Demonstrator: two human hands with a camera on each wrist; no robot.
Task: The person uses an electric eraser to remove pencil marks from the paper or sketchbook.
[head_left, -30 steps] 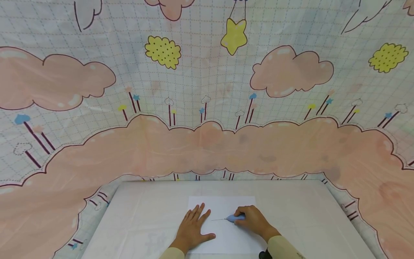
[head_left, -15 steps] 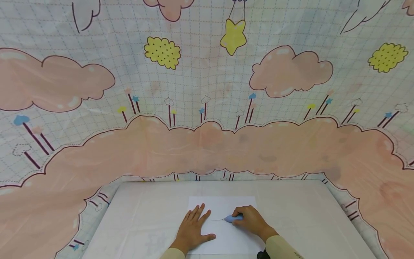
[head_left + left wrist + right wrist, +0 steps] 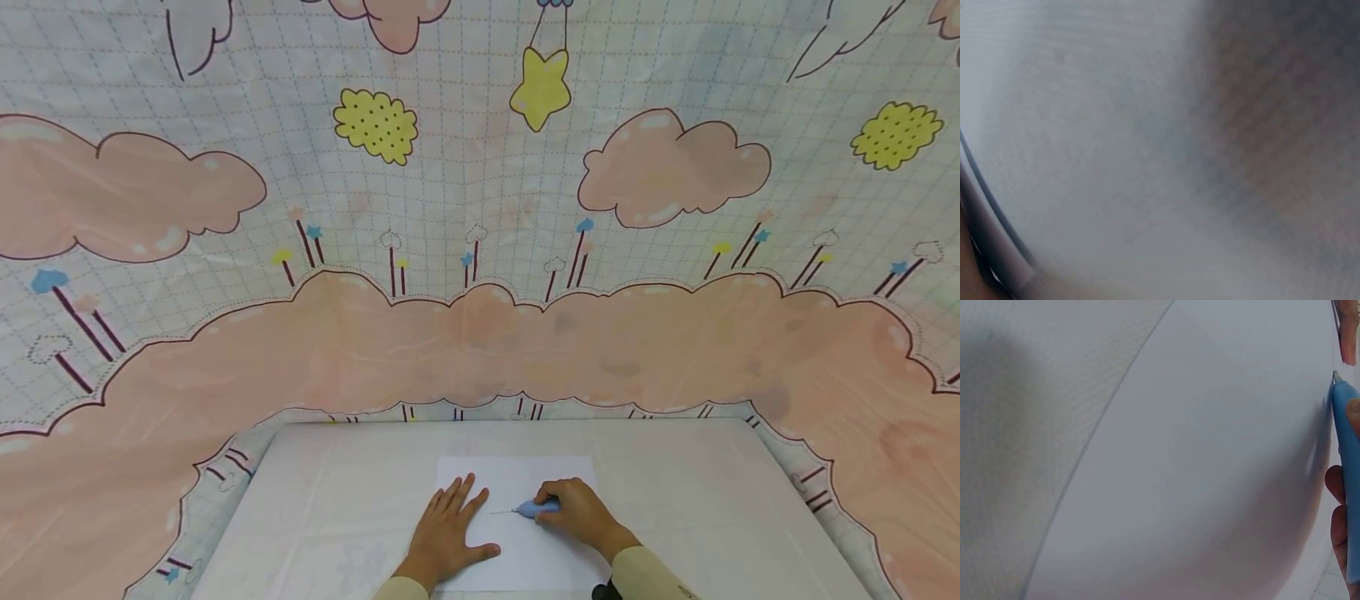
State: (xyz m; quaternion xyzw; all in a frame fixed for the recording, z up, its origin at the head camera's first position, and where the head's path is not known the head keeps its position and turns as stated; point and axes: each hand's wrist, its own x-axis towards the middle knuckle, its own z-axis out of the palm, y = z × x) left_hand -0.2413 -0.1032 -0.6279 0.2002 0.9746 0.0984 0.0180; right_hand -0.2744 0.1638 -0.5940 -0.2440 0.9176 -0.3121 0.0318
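A white sheet of paper (image 3: 525, 562) lies on the pale table. My left hand (image 3: 450, 529) rests flat on its left side, fingers spread and thumb out. Between thumb and fingers my right hand (image 3: 588, 517) grips a thick blue pen (image 3: 538, 507) with a pointed metal tip. The tip meets a thin dark line (image 3: 501, 512) that runs left from it toward the left hand. In the right wrist view the blue pen (image 3: 1349, 469) stands at the right edge, its silver tip at the paper. The left wrist view is mostly blurred pale surface.
The pale table (image 3: 322, 483) extends around the sheet on both sides. Behind and beside it hangs a patterned cloth (image 3: 480, 342) with printed clouds and stars. A small black object (image 3: 606, 592) sits by the right sleeve (image 3: 648, 575).
My right hand has slid slightly left with the pen, its tip moving along the line, so less of the line shows left of it. The left hand has stayed in place.
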